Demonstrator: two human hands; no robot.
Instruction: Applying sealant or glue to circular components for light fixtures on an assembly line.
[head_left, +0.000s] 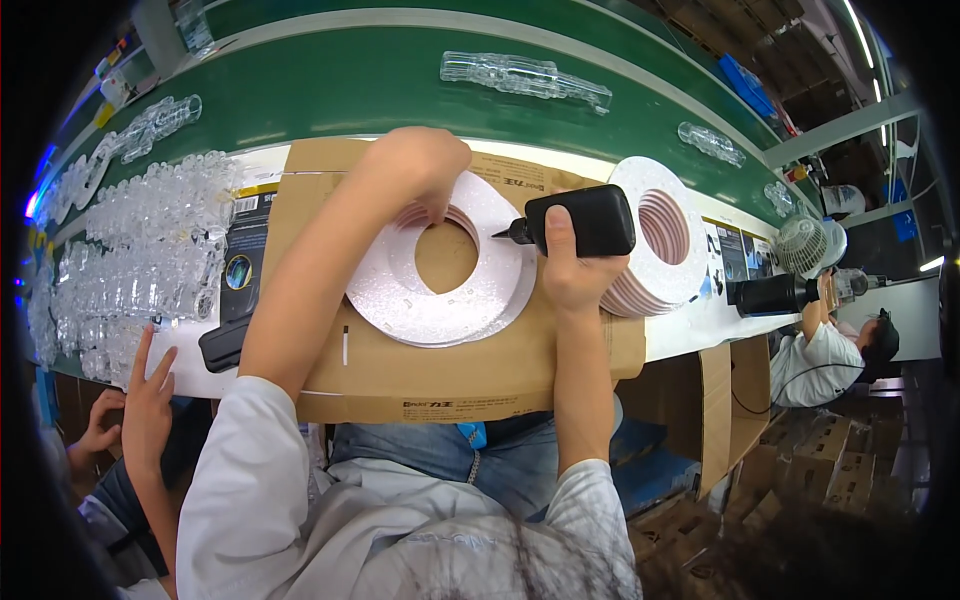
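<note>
- While the right hand point(575, 278) is gripping a black nozzle bottle point(600, 222), oversqueezing is risking drips.
- The left hand point(428, 165), fingers bent, is resting at the white rings point(440, 312), hold unclear.

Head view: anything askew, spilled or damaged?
Slightly askew: the white rings at the left hand don't line up; a lower edge shows past the top one at the right. No spill visible by the black bottle in the right hand.

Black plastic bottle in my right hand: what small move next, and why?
Perhaps tip the black plastic bottle down toward the flat white ring: your right hand holds its pointed nozzle over the ring's right side, and your left hand is at the ring's inner edge.
</note>
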